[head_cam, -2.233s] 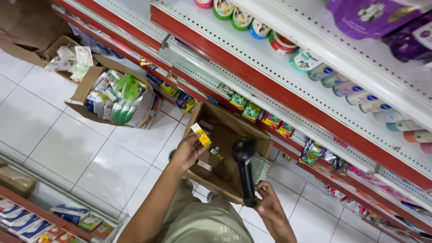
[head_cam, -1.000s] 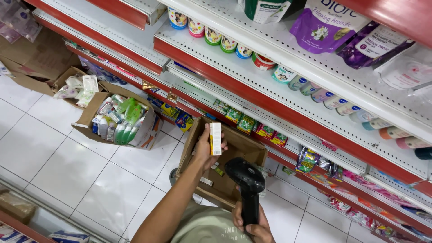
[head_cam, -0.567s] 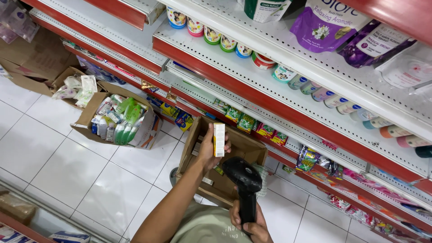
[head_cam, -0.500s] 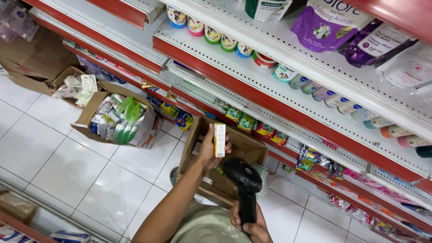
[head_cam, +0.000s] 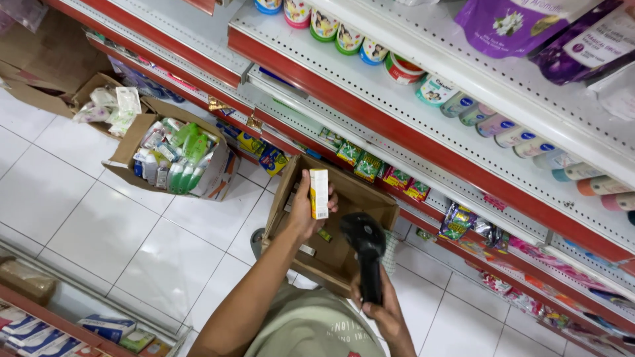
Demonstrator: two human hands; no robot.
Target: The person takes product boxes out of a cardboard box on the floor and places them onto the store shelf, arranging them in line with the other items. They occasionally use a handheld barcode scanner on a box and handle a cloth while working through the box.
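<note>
The left hand (head_cam: 303, 213) gripped a small upright yellow-and-white box (head_cam: 319, 194) above an open cardboard carton (head_cam: 344, 261); the right hand (head_cam: 380, 311) was wrapped around a black handheld scanner (head_cam: 366, 254).

Since the earliest picture, the left hand (head_cam: 303, 213) is carrying the small yellow-and-white box (head_cam: 319, 194) higher, out of the open cardboard carton (head_cam: 344, 254); the box, then lying low and slanted at the carton's mouth, is now standing upright in the grip, its long face turned toward the scanner. The right hand (head_cam: 380, 305) is bringing the black handheld scanner (head_cam: 366, 251) closer in; its head, earlier pointing down beside the carton, is now tilting up toward the box and sitting just below and right of it. Over the last second, box and scanner are drawing slightly nearer to each other.
</note>
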